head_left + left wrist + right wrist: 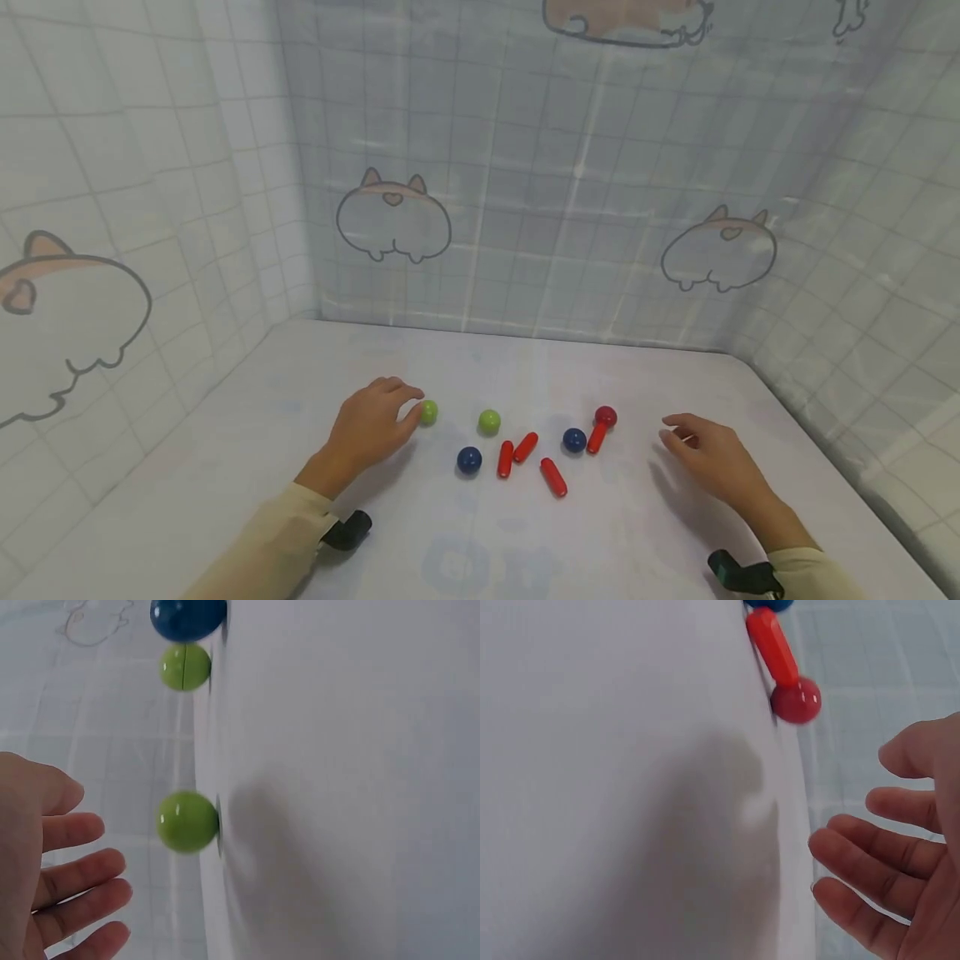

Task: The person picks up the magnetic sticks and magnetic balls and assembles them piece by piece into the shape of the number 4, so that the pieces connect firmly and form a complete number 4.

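My left hand [372,425] hovers over the left part of the table, fingers relaxed and holding nothing. Just past its fingertips is a green ball [429,412]; in the left wrist view that green ball [187,821] sits apart from the fingers. To the right lies a second green ball [489,422]. My right hand [708,458] is held above the right side, its fingers loosely bent around nothing. Nearest to it are a dark red ball [606,417] and a red stick [597,437] that meets it in the head view.
Two dark blue balls [469,460] rest in the middle group, one beside the red stick. Several red sticks [553,477] lie between the hands. The white table [450,542] is bordered by tiled-pattern curtains [510,208] at the back and sides.
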Motion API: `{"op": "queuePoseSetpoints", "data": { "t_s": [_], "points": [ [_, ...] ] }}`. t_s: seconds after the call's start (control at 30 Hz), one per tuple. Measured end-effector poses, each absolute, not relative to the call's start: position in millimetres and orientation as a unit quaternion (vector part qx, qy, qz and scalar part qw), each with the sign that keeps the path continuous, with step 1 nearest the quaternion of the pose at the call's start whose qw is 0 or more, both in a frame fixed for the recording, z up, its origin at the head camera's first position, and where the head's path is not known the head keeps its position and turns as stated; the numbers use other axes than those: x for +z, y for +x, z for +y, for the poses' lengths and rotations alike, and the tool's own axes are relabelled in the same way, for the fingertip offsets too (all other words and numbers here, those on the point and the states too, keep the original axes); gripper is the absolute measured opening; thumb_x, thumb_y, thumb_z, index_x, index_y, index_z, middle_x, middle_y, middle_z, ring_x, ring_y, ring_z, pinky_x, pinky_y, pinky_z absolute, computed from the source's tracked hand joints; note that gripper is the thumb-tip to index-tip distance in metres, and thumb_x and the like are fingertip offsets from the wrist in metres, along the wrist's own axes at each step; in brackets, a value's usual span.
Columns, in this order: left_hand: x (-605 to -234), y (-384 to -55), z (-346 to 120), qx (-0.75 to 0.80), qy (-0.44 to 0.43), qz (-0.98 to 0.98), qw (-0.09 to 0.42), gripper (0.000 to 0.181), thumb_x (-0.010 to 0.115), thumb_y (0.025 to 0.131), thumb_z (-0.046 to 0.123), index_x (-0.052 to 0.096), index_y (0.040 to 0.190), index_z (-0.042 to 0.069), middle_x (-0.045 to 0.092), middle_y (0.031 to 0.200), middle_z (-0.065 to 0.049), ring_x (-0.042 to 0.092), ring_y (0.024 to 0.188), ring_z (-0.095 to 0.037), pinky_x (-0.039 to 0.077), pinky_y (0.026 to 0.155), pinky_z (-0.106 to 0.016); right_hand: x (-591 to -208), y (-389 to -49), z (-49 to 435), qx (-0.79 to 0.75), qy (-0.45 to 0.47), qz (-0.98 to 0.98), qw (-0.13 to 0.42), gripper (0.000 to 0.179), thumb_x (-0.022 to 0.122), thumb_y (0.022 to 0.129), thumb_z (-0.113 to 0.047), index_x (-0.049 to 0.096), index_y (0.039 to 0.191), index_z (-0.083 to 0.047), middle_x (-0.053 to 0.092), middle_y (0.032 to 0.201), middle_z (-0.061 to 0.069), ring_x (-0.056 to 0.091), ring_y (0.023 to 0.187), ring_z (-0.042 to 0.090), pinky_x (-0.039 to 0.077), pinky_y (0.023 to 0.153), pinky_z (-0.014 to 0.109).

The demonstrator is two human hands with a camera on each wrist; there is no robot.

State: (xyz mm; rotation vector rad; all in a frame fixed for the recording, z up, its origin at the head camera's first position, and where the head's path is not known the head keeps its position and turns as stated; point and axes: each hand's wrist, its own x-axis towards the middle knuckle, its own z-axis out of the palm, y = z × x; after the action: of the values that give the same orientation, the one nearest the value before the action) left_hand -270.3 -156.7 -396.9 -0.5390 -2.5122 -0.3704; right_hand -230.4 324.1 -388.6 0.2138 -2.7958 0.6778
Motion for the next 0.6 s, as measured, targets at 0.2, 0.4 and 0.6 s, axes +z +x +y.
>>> {"op": "queuePoseSetpoints", "data": {
  "t_s": [0.2, 0.4, 0.6],
  "points": [
    [-395, -268, -143, -0.148, -0.218, -0.924, 0.278, 0.015, 0.07, 0.092, 0.028, 0.077, 0.101, 0.018, 0.071, 0.093, 0.002, 0.067, 0.091, -0.019, 0.057, 0.07, -0.037, -390, -232, 305, 0.281, 0.062, -0.95, 0.12, 0.032, 0.064, 0.098, -0.026, 0.069, 0.119, -0.002, 0.071, 0.091, 0.003, 0.065, 0.077, 0.016, 0.051, 0.063, 0.03],
    [-393, -267, -128, -0.144, -0.212, -0.933, 0.254, 0.016, 0.069, 0.093, 0.03, 0.077, 0.101, 0.019, 0.071, 0.089, 0.004, 0.064, 0.078, -0.011, 0.055, 0.069, -0.03, -387, -231, 289, 0.322, 0.038, -0.942, 0.09, 0.033, 0.063, 0.1, -0.026, 0.066, 0.122, -0.002, 0.071, 0.097, 0.006, 0.064, 0.076, 0.015, 0.053, 0.064, 0.029],
    [-391, -264, -118, -0.158, -0.225, -0.932, 0.236, 0.014, 0.07, 0.093, 0.031, 0.077, 0.101, 0.021, 0.068, 0.085, 0.009, 0.061, 0.073, -0.008, 0.052, 0.066, -0.025, -383, -229, 274, 0.352, 0.038, -0.932, 0.075, 0.032, 0.062, 0.1, -0.025, 0.066, 0.121, -0.002, 0.071, 0.097, 0.007, 0.064, 0.075, 0.017, 0.054, 0.066, 0.028]
  ]
}}
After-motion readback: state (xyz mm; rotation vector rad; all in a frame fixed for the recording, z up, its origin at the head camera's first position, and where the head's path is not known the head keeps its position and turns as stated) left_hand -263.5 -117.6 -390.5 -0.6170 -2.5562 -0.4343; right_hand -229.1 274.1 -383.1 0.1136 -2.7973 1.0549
